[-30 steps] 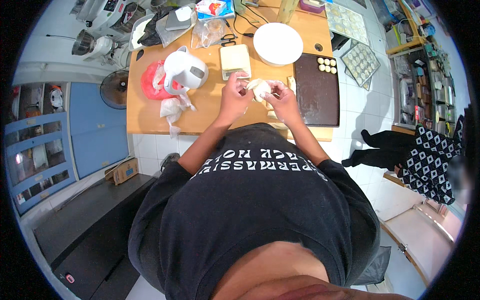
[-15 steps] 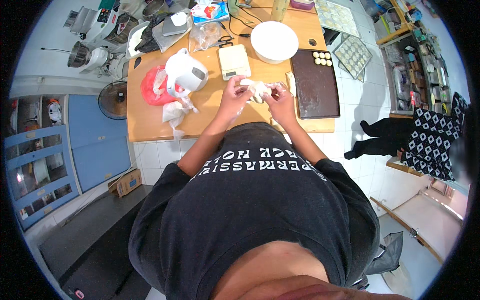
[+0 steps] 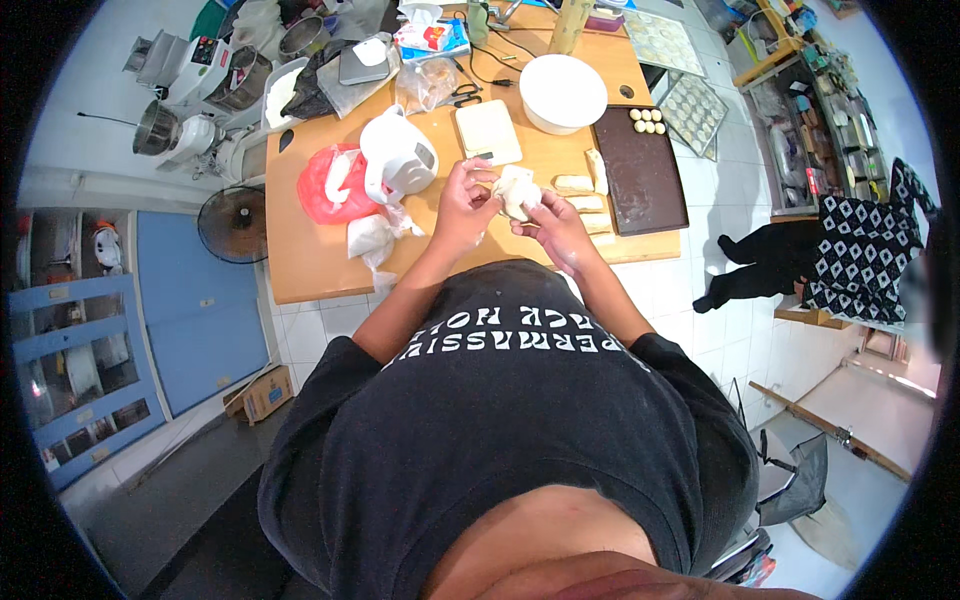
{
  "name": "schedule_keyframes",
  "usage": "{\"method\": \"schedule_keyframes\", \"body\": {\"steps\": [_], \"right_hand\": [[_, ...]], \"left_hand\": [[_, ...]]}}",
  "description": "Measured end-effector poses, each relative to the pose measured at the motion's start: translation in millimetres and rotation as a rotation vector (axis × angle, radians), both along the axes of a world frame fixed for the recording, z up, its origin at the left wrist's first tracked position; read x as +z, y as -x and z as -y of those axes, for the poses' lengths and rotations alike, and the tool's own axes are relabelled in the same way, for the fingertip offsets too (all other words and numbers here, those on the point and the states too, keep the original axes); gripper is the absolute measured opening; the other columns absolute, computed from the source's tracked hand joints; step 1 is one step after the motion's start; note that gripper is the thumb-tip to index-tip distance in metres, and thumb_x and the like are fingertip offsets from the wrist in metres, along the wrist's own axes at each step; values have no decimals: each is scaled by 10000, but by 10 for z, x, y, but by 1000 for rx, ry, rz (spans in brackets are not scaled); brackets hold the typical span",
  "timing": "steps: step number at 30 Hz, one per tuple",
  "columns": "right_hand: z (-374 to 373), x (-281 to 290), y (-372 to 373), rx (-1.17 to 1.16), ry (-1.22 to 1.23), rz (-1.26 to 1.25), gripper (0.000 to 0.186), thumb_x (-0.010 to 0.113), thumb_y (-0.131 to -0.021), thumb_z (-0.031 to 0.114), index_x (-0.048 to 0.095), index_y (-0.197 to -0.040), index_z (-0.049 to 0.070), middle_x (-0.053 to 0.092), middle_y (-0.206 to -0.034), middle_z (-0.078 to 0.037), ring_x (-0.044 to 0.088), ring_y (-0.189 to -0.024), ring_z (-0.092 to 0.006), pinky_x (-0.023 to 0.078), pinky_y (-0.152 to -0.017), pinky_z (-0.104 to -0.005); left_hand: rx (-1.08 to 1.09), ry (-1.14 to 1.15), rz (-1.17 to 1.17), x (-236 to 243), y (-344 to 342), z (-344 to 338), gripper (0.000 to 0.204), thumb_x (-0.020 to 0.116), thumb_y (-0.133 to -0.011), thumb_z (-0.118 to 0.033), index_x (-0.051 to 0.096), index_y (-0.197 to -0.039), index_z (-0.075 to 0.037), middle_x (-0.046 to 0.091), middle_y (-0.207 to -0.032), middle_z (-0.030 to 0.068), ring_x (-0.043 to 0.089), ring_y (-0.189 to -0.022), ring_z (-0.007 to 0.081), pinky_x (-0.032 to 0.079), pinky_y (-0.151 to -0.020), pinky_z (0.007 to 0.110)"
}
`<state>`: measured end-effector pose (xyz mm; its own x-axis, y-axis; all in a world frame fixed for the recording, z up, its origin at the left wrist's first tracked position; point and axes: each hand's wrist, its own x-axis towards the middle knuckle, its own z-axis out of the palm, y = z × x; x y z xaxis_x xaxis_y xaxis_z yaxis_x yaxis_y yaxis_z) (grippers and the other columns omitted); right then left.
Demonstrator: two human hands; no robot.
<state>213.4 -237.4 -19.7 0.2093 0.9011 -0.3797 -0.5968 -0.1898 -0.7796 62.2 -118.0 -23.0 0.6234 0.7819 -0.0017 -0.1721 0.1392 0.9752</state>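
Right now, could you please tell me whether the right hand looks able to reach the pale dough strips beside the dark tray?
Probably yes: the pale dough strips lie close to the right hand with nothing visible between, though it holds a dough lump.

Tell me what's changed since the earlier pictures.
The right hand has shifted left and closer to the body, leaving more of the dough strips in view. Nothing was visibly taken up or let go: it and the left hand still hold the dough piece. The kettle, bowl and tray stayed put.
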Motion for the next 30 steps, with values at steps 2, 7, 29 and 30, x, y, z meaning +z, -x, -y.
{"method": "schedule_keyframes", "body": {"steps": [2,7,29,30], "right_hand": [[-61,-20,161,-61,17,20,338,641,-984,83,548,-1299,4,646,-1189,-95,660,-965,-160,576,-783,-292],[-113,-148,452,-224,5,284,217,706,-904,17,573,-1074,42,671,-1034,-50,641,-883,-120,536,-742,-278],[-447,-212,1341,-164,59,84,154,682,-936,25,591,-1060,38,705,-990,-82,691,-831,-159,576,-682,-275],[-484,-198,1375,-223,102,109,145,691,-928,17,583,-1022,39,707,-964,-88,692,-810,-157,575,-672,-267]], "left_hand": [[9,-81,-97,-100,54,-43,562,676,-841,76,440,-1335,-51,616,-1149,115,657,-869,132,530,-749,258],[5,-172,-208,-67,337,-40,565,669,-853,48,435,-1358,-50,649,-1146,152,692,-792,140,545,-699,257],[144,-392,-331,15,1173,-297,416,683,-811,14,578,-1211,-34,714,-1048,143,670,-639,161,521,-577,303],[160,-469,-336,24,1176,-320,401,687,-809,-4,599,-1200,-26,728,-1038,149,670,-609,184,524,-569,322]]}}
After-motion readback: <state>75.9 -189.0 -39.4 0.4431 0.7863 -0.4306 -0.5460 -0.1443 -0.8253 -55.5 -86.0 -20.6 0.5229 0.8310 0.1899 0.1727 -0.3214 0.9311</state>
